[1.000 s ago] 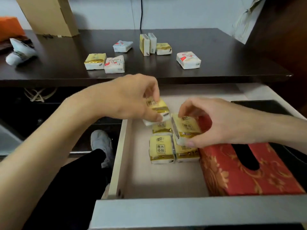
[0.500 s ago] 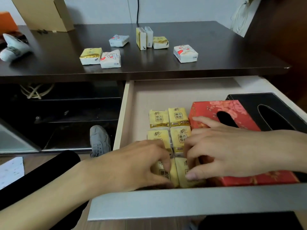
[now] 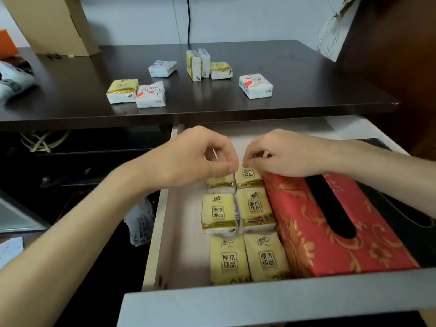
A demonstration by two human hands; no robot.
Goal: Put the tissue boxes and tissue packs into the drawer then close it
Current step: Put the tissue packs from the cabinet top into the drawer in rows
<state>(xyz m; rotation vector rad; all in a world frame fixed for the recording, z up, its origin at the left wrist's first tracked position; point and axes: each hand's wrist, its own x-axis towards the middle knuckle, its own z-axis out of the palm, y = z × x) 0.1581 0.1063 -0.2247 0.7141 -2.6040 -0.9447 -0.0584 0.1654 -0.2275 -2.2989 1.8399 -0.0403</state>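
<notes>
- The drawer (image 3: 160, 232) stands pulled out under the desk (image 3: 295, 74). Six yellow packs (image 3: 245, 213) lie flat in it, two wide and three deep, pressed against the red box (image 3: 313, 232); a black box (image 3: 401, 215) lies beyond it, mostly hidden by the right forearm.
- That tight grid looks deliberate: it saves floor for the rest.
- The left hand (image 3: 193, 159) hangs over the far left pack with its fingers (image 3: 232, 167) curled nearly to a pinch. Whether it holds anything I cannot tell.
- The right hand (image 3: 285, 154) rests its fingertips on the top edge of the far right pack, loosely bent, apparently nudging it square rather than gripping.
- Seven loose packs (image 3: 256, 86) lie spread on the desk, well apart from the drawer, so the job is roughly half done.
- Open room: a bare strip along the drawer's left wall and a band at its back, behind the hands.
- The desk edge overhangs the drawer's rear, so packs placed there must go in low.
</notes>
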